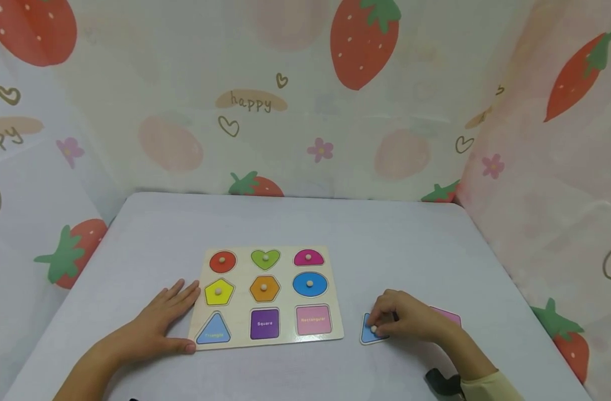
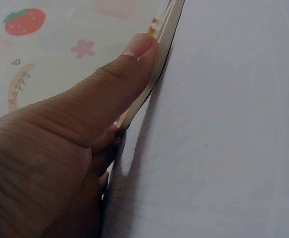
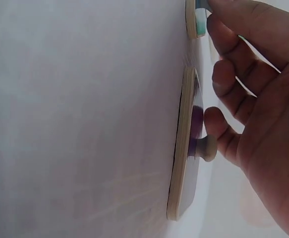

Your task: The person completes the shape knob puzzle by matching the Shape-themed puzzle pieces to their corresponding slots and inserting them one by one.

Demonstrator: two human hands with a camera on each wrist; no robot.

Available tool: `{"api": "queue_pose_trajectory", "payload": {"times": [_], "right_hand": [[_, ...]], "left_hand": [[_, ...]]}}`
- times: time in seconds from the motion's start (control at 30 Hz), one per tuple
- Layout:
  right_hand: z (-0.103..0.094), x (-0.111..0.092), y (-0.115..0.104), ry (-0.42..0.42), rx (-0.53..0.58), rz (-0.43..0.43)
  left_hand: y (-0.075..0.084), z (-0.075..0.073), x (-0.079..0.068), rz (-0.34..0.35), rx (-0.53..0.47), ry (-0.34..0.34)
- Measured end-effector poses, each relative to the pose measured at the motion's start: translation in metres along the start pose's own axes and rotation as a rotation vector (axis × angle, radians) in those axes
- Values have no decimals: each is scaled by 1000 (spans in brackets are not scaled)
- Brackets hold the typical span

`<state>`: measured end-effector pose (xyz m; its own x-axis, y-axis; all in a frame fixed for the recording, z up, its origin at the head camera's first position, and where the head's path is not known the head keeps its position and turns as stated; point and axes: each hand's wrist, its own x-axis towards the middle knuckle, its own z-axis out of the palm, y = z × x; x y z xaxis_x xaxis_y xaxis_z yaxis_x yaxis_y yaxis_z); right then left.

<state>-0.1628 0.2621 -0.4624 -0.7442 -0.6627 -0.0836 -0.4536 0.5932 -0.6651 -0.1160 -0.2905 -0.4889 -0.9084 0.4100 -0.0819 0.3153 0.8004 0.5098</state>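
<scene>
A wooden knob puzzle board (image 1: 241,342) lies on the white table. Its upper two rows hold knobbed shapes, while its bottom row shows knobless triangle, square and rectangle places with printed words. Along the board's left edge rests my left hand (image 1: 157,320), fingers stretched out; its thumb (image 2: 119,74) touches the edge near the corner. Right of the board, my right hand (image 1: 402,314) pinches the knob of a blue triangle puzzle piece (image 1: 366,336), partly hidden by the fingers. The right wrist view has that piece (image 3: 191,20) at its top edge.
A pink-edged piece (image 1: 446,315) lies partly hidden behind the right forearm. In the right wrist view, a knobbed piece with a purplish face (image 3: 186,168) lies below the hand. A dark wrist-worn device (image 1: 441,383) sits by the right sleeve. Strawberry-print curtains (image 1: 305,122) surround the table.
</scene>
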Motion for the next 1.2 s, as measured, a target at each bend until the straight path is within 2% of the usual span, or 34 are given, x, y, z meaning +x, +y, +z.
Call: {"api": "queue_pose_trajectory", "payload": {"times": [0.5, 0.7, 0.83, 1.2], "right_hand": [[1, 3, 0, 2, -71, -58], [3, 2, -5, 21, -56, -13], [3, 4, -8, 55, -94, 18], [-2, 19, -20, 134, -113, 21]], "left_hand": [[0, -1, 1, -20, -3, -12], [-1, 0, -2, -27, -22, -31], [0, 1, -1, -12, -16, -22], [2, 1, 1, -21, -24, -17]]}}
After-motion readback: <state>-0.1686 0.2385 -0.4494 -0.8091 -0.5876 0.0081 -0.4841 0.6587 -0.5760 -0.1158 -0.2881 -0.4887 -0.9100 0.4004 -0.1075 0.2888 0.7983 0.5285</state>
